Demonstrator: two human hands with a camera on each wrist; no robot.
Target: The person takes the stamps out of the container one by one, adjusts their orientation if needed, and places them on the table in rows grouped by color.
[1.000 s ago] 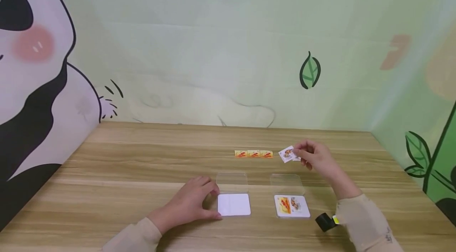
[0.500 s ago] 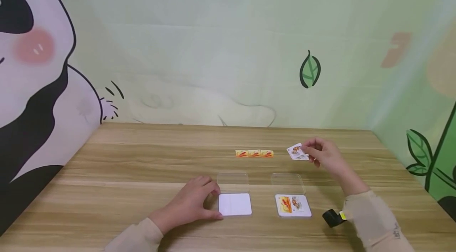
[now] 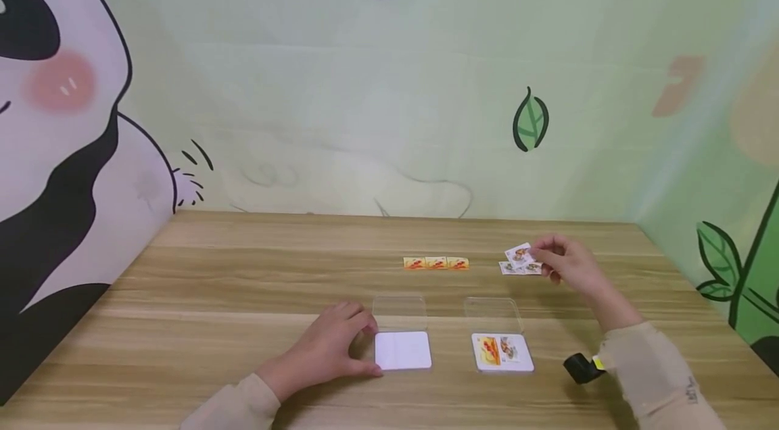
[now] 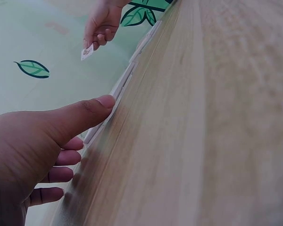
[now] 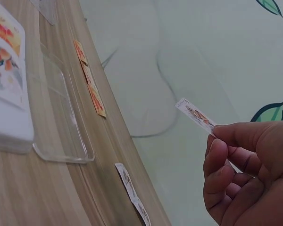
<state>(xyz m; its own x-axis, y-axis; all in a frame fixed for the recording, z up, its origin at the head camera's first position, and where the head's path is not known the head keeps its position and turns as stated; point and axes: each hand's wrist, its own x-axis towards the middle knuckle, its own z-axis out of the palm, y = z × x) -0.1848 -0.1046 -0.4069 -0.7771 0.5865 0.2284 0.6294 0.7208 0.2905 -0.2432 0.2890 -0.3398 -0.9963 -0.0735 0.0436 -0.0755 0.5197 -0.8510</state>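
Note:
In the head view my right hand pinches a small white picture stamp between thumb and forefinger, above two similar stamps lying at the back right. The right wrist view shows the pinched stamp tilted, its far end free of the fingers. My left hand holds the left edge of a white-filled plastic case, thumb at its near corner and forefinger at the far one. Its transparent lid lies folded back. To the right, a second case shows an orange stamp and a white one.
Three orange stamps lie in a row near the back of the wooden table. The second case's clear lid lies open behind it. A black object shows at the right sleeve. A printed wall borders the table's back.
My right hand has moved rightward with the pinched stamp, and the two stamps lying below it have come into clearer view. My left hand stays at the case.

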